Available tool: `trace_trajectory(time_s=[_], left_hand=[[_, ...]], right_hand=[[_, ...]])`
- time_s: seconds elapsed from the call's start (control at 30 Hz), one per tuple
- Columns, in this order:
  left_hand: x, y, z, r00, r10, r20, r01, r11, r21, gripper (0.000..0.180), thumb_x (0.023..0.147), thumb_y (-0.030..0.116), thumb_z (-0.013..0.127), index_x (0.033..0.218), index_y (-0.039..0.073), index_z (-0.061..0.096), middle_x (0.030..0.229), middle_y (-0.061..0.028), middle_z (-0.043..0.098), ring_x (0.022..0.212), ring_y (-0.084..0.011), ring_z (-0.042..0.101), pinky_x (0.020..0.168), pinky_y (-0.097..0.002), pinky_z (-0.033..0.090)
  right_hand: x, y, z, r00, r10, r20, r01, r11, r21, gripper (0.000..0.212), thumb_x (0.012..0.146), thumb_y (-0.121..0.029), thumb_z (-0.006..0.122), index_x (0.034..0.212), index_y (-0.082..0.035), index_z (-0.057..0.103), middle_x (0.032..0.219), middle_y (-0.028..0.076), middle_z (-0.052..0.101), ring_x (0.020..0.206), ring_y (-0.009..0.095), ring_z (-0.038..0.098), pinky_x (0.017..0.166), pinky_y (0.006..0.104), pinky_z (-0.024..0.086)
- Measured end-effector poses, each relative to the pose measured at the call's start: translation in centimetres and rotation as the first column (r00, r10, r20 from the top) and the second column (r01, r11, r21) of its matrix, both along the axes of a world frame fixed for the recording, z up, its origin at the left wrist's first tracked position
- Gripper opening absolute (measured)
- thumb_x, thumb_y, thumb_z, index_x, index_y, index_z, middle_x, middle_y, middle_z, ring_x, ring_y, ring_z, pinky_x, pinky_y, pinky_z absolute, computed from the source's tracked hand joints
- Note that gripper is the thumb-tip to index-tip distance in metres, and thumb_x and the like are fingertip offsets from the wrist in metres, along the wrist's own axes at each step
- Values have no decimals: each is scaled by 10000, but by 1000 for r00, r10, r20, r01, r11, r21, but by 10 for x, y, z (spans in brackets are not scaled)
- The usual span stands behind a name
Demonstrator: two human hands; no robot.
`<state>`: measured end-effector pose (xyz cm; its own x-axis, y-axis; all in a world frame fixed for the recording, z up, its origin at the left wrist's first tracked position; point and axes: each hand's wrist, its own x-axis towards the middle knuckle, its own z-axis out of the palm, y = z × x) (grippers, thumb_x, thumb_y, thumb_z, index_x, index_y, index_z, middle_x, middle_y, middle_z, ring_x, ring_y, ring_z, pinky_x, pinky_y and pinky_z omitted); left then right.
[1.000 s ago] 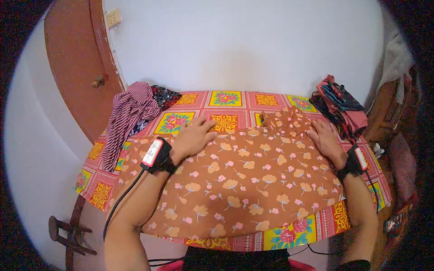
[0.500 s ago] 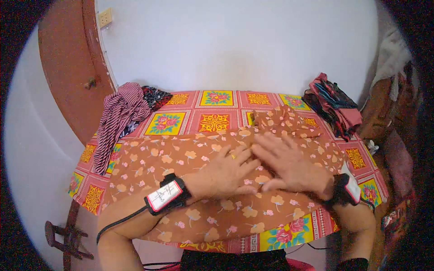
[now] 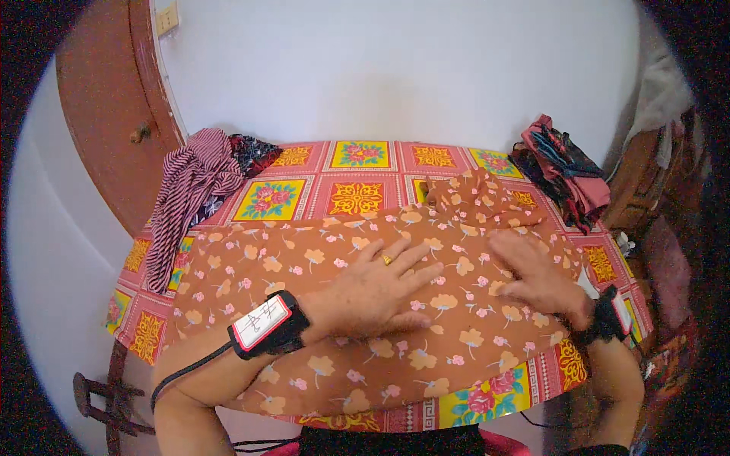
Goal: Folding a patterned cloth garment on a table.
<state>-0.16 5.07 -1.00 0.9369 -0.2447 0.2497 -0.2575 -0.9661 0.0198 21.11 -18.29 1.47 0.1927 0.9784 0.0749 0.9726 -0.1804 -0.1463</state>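
Observation:
A brown garment (image 3: 365, 357) printed with orange and pink flowers lies spread over the table, its far right part bunched up (image 3: 487, 199). My left hand (image 3: 384, 289) rests flat on the middle of the cloth, fingers apart, a gold ring on one finger. To the right, my right hand (image 3: 540, 277) is on or just over the same cloth, fingers stretched out and slightly blurred. Neither hand grips anything. Each wrist wears a black strap with a white-labelled box.
A patterned red and yellow tablecloth (image 3: 357, 197) covers the table. Striped clothing (image 3: 199, 171) is heaped at the far left, folded dark and pink clothes (image 3: 563, 171) at the far right. A white wall stands behind, a brown door (image 3: 106, 91) left, a dark stool (image 3: 114, 403) low left.
My right hand has slid right across the garment, away from my left hand, which stays nearly in place. The cloth between them now shows. The view has shifted slightly.

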Motion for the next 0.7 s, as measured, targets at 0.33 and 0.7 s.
trace_trajectory(time_s=[0.33,0.7], left_hand=[[-3,-1,4,998,32,-54,-32,999,-7,709,865,523,544,1423,130,349,1463,-177,317,1366,-359,271,1082,-529,244],[-1,37,-3,981,181,76,-180,984,-15,669,878,521,529,1387,106,402,1431,-188,361,1327,-343,343,1067,-509,271]], right_hand=[[59,-48,-7,884,-460,-82,467,874,137,633,894,-403,514,1356,16,406,1409,224,402,1329,358,355,1100,421,265],[60,-46,-6,920,-384,-82,393,891,228,617,887,-395,524,1328,24,419,1368,242,443,1282,373,412,1068,427,309]])
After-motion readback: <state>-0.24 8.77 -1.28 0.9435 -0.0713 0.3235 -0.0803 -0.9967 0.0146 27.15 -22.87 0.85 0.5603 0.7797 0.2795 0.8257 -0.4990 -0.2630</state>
